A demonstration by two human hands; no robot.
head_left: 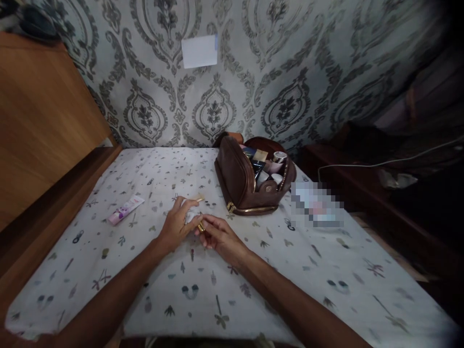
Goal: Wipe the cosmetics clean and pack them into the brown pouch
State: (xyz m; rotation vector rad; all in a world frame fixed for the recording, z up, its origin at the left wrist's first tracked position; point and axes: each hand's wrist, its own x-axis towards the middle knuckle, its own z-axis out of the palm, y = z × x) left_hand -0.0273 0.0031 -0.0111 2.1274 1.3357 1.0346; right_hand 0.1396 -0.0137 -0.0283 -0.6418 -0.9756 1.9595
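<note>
Near the middle of the cloth-covered table, my left hand (177,224) is closed round a white cloth or tissue (191,211). A pale gold-coloured tip sticks out above its fingers; what it belongs to is hidden. My right hand (223,239) touches the left one and pinches a small gold item (201,226) between thumb and fingers. Behind and to the right of my hands stands an open brown bag (235,171), full of jars, tubes and other small items. A pink and white tube (125,209) lies flat to the left of my left hand.
A blurred-out flat object (317,205) lies right of the bag at the table's edge. A wooden panel (47,106) rises at the left. The patterned wall (213,104) behind carries a white card (199,51). A white cable (362,165) runs over dark furniture at the right.
</note>
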